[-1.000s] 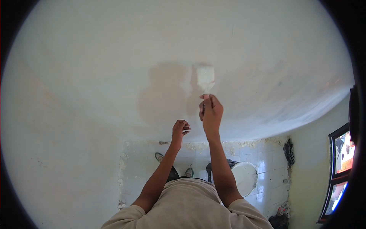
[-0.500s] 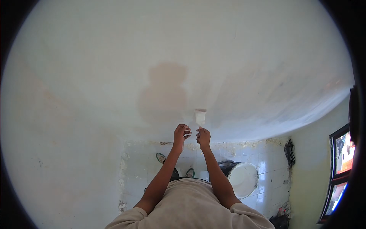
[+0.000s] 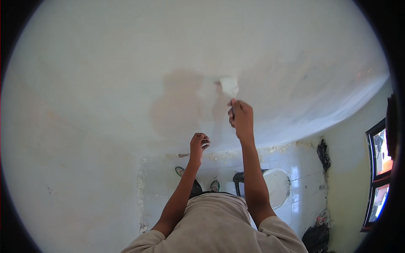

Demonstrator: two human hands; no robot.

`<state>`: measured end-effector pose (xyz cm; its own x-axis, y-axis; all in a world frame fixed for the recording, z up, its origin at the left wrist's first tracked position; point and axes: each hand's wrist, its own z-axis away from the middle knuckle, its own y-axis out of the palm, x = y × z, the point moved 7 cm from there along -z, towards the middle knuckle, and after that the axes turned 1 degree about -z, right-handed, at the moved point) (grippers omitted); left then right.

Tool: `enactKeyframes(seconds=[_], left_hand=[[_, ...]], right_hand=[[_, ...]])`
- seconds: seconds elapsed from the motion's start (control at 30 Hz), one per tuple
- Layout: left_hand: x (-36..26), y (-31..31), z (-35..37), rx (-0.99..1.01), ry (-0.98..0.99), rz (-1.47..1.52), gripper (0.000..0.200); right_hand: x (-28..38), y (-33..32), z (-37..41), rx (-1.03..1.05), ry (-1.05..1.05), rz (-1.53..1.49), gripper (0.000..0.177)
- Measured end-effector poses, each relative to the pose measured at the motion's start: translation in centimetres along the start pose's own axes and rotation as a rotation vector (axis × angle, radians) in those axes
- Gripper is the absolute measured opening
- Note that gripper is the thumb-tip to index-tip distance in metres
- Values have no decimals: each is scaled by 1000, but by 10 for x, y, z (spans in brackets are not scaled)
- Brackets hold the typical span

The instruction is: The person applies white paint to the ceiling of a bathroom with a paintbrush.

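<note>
Right hand [image 3: 241, 119]: gripping the brush [image 3: 229, 85] by its handle, fingers wrapping tight.
Brush: pressing on the wall [image 3: 105, 84], at the tan patch's [image 3: 177, 109] right edge.
Left hand [image 3: 198, 144]: hovering lower left, fingers curling; contents impossible to tell.

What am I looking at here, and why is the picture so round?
There is no machine here: these are a person's two bare hands. The single picture comes from a camera worn on the head; its wide lens bends everything into a circle. It faces a pale plastered wall with a brownish patch. The right hand is raised, its grip closed on a flat white-coated tool, a brush or a spreading blade, I cannot tell which, whose tip is against the wall at the patch's right edge. The left hand is lower, fingers curled; whether it holds anything is too small to tell. Below, on the white tiled floor, stand a white round bucket and the person's shoes. A dark-framed window is at the right edge.
</note>
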<state>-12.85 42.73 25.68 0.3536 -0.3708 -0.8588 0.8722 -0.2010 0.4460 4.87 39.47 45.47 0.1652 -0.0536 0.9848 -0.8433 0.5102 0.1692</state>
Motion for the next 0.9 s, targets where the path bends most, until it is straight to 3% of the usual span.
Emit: enactKeyframes(seconds=[0.13,0.27,0.37,0.5,0.63,0.73,0.8,0.9], left_hand=[[-1,5,5,17,-2,19,11],[-4,2,11,11,7,37,9],[-1,-8,13,-23,-20,26,8],[5,-21,14,-43,-43,31,8],[5,-27,17,-45,-30,15,10],[6,-29,18,-41,-26,6,11],[7,-29,21,-28,-28,8,12],[5,-30,22,-31,-21,-20,12]], right_hand=[[74,7,16,-32,-212,-86,30],[78,-1,22,-19,-320,-138,29],[-15,-6,-1,18,-162,-142,33],[-225,-34,-17,67,246,-154,35],[-319,-51,17,-85,628,-66,33],[-299,-46,9,-103,492,3,33],[-218,-37,-3,-146,187,48,35],[-94,-15,11,-123,30,-97,33]])
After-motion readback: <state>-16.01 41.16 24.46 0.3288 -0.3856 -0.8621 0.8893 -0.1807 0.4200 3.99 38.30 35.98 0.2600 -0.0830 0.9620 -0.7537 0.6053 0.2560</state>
